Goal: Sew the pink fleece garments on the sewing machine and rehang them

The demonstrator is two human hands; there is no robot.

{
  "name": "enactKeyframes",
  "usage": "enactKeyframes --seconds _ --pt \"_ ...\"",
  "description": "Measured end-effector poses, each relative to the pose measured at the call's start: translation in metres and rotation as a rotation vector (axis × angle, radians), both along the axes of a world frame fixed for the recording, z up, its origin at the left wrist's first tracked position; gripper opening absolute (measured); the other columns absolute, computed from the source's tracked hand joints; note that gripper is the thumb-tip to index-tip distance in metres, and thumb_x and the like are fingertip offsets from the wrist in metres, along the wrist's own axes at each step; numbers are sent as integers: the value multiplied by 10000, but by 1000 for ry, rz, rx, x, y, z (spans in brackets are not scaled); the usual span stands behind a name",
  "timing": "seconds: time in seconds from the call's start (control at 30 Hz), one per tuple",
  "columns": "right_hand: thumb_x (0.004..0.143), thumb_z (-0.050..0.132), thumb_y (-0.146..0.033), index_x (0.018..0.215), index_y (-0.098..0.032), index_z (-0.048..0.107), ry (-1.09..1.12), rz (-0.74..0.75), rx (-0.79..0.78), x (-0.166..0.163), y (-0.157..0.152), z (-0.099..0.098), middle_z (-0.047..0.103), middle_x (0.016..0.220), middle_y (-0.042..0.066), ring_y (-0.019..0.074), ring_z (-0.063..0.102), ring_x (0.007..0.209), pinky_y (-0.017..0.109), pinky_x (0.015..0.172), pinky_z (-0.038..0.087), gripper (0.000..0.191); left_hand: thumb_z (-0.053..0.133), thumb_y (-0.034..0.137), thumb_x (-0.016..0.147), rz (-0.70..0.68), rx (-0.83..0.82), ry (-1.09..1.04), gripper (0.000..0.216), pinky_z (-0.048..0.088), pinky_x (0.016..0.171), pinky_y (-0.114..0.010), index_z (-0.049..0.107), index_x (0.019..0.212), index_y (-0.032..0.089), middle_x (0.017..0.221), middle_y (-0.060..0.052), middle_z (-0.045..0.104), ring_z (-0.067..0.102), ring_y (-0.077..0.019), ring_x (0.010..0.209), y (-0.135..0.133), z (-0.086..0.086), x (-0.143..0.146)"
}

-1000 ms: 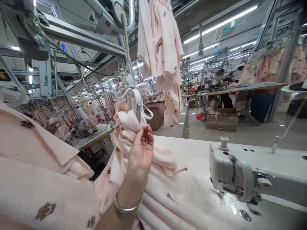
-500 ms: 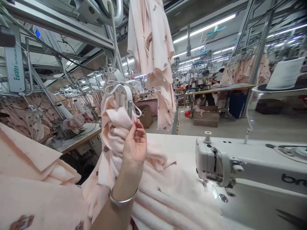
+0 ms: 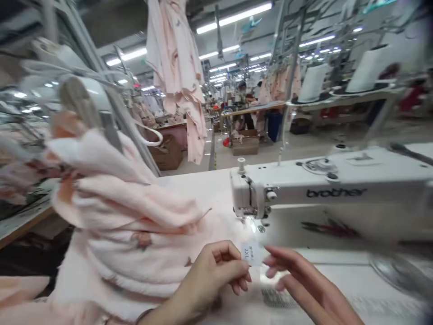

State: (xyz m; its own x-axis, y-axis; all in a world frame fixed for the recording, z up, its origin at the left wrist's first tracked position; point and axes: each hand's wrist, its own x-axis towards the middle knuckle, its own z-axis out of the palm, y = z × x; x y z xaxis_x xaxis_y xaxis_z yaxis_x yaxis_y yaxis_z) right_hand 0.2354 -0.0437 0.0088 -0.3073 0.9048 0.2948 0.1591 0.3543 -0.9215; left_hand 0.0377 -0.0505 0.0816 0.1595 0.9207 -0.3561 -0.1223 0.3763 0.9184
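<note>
While left hand (image 3: 216,270) pinches white label (image 3: 256,255), long axis seemingly sideways, "2XL" runs downward; right hand (image 3: 302,275) open beside it; sewing machine (image 3: 291,195) reads "brother".

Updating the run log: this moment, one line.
left hand: pinches 2XL label; right hand: open near label; pink fabric: bunched left of sewing machine
</note>
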Motion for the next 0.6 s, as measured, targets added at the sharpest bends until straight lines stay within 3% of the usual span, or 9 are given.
enactKeyframes --seconds 0.07,0.17,0.3,0.47,0.6 --pt "904 522 -444 983 -217 624 134 64 -216 -10 5 24 667 831 25 150 650 758 199 656 533 261 684 281 745 -70 -31 15 237 401 497 -156 529 690 110 650 -42 621 551 -81 548 -8 -11 6" --pt "871 565 -463 748 -186 585 166 55 -319 -22 9 36 579 678 -6 120 555 644 202 598 460 303 690 325 745 -170 -28 129 257 423 558 -181 558 813 116 750 -38 617 551 -87 610 -7 -11 4" --pt "878 546 -460 756 -189 581 26 38 -336 -24 8 34 546 693 -8 120 496 652 214 590 395 299 729 321 717 -117 108 326 363 451 715 -202 584 999 144 921 -46 604 562 -115 809 1 -1 -4" --pt "889 517 -478 766 -194 577 -1 89 -382 -25 9 34 538 705 -4 125 488 659 222 592 384 315 688 387 755 -89 47 280 294 412 599 -187 560 780 124 685 -18 588 540 -94 640 7 -4 -2" --pt "888 524 -461 761 -193 572 -20 86 -365 -28 13 32 531 691 -13 119 481 652 219 591 387 301 712 393 732 -75 -5 229 312 407 582 -177 548 778 132 668 -11 596 552 -91 617 7 -16 0"
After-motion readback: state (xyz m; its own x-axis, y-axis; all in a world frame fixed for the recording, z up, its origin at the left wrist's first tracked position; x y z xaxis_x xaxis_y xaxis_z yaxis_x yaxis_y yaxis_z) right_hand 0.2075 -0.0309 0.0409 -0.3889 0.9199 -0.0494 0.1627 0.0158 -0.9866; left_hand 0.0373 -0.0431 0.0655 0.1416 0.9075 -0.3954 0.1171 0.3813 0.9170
